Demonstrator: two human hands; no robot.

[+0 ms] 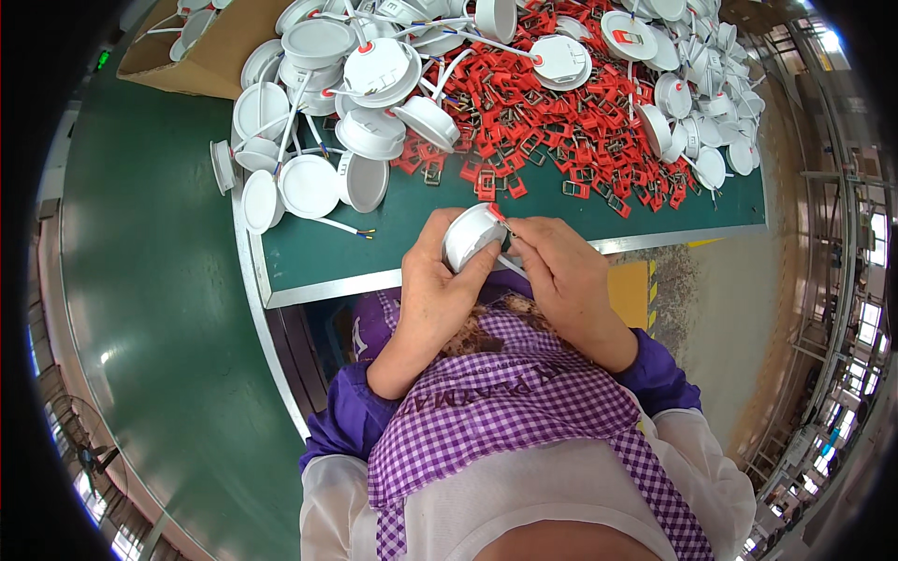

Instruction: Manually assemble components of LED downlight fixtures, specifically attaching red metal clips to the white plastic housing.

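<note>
My left hand [436, 290] grips a round white lamp housing [470, 237], held tilted just over the front edge of the green table. My right hand [567, 277] is closed at the lamp's right side, its thumb and fingertips pinched on a small red clip [497, 212] with metal on it, which sits against the lamp's rim. A white cable [512, 266] runs from the lamp between my hands. Just beyond my hands lies a big heap of red clips with metal frames [561, 131].
White round lamps with cables [310, 186] are piled at the table's left, and more white lamps [673, 95] at the right. A cardboard box [178, 65] stands at the far left. The green table [402, 224] has a pale metal edge. A fan [94, 455] stands at the lower left.
</note>
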